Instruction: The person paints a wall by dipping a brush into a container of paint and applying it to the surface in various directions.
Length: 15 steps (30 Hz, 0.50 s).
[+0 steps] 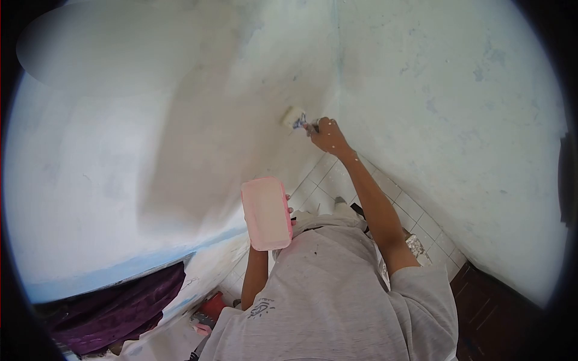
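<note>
My right hand (329, 137) is closed round the handle of a paintbrush (295, 118), whose pale, paint-covered bristles lie against the wall (241, 120) near the corner. White specks dot the hand and wrist. Lower and to the left, my left hand (291, 210) holds a pink rectangular tub (267, 213) from its far side. Only its fingertips show along the tub's right edge; the palm is hidden behind it. Pale paint lies inside the tub.
A second wall (445, 108) meets the first at the corner. White tiles (325, 180) lie below. Dark purple cloth (120, 313) hangs at the lower left, near a red object (212, 305). A dark brown panel (494, 313) stands at the lower right.
</note>
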Each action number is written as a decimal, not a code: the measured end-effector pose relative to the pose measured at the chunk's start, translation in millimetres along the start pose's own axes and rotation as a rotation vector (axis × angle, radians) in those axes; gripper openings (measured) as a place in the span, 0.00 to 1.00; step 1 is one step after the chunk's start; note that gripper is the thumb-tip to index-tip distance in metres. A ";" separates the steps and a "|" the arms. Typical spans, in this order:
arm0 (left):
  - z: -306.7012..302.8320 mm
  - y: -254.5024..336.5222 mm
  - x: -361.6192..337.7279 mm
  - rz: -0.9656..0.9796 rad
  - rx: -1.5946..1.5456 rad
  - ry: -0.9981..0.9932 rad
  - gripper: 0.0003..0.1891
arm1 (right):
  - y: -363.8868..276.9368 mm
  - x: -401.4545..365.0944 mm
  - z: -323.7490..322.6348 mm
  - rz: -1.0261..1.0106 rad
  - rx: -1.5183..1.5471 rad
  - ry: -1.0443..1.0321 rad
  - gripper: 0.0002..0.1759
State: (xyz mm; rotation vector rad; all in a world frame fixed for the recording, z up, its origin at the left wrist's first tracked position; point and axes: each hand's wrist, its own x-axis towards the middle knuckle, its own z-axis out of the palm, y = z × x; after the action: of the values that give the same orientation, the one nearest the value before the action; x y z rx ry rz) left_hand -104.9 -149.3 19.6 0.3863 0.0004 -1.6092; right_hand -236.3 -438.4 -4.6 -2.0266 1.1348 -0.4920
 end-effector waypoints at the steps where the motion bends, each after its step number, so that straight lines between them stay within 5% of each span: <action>1: -0.7 -2.6 0.4 0.015 -0.007 0.018 0.37 | -17.5 -6.4 -21.8 0.003 -0.001 -0.007 0.17; 3: -4.5 -6.8 4.7 0.015 -0.012 0.044 0.37 | -46.4 -17.9 -55.9 0.064 0.435 -0.071 0.19; 7: 8.8 -13.8 13.1 0.032 -0.007 0.056 0.36 | 13.5 -3.8 16.4 -0.017 0.417 -0.020 0.19; 11: 17.7 -19.1 20.5 0.066 0.008 0.033 0.36 | 152.0 10.6 141.9 -0.093 -0.120 -0.044 0.16; 13: 12.4 -22.4 19.8 0.102 0.051 0.079 0.35 | 162.1 7.4 146.2 -0.097 -0.285 -0.127 0.14; 15: 18.1 -25.5 20.8 0.105 0.032 0.079 0.35 | 136.3 14.8 112.0 -0.290 -0.552 -0.462 0.13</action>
State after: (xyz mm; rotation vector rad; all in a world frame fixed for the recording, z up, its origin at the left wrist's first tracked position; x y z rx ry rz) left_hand -134.6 -171.5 25.6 0.4671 0.0146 -1.4906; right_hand -233.2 -448.2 -181.3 -2.6170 0.7404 0.1861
